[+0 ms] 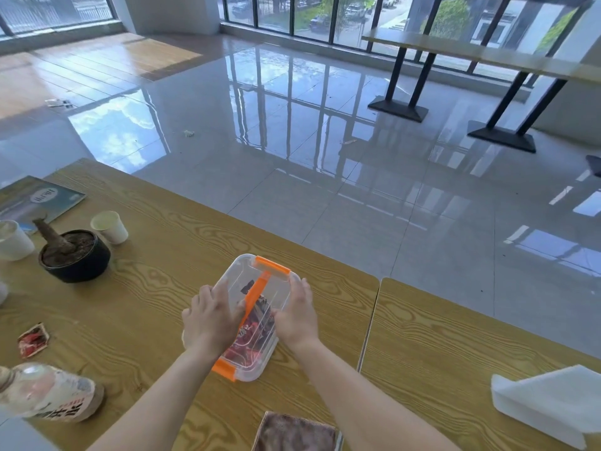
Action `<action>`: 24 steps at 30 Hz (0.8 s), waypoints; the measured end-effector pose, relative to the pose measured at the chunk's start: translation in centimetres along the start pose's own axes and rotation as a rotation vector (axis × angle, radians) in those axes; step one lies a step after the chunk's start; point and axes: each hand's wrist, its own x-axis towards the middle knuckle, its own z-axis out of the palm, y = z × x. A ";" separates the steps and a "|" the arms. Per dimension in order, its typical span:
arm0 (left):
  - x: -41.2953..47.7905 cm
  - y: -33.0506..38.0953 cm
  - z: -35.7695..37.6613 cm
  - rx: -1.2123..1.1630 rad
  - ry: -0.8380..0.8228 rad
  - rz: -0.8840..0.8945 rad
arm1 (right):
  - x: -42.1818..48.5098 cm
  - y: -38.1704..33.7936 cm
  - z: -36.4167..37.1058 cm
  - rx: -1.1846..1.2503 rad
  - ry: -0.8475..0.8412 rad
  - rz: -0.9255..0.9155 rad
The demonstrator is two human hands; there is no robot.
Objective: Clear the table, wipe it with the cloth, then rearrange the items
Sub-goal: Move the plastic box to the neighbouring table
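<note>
Clearing looks hardly begun: the left hand [211, 320] and right hand [297, 315] press almost straight fingers on the box [260, 323] at mid-table [162, 222], and neither grips it. Bottle [48, 392], mortar [74, 255], cups [109, 226] and packet [32, 340] lie there uncleared. The cloth [296, 432] waits unused at the near edge, so wiping and rearranging remain.

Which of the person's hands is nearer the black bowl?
Left. The left hand rests on the clear box, right of the black bowl; the right hand rests on the box's farther side.
</note>
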 end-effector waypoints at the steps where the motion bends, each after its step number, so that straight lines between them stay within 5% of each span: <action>1: -0.1 0.1 0.1 0.010 0.003 0.013 | 0.0 0.1 0.0 0.011 -0.007 -0.001; 14: -2.9 4.8 0.3 0.134 0.008 0.293 | -2.5 2.0 -3.9 -0.131 -0.013 -0.170; 24: -7.2 11.9 1.0 0.156 -0.009 0.518 | -7.6 6.9 -12.4 -0.284 0.145 -0.133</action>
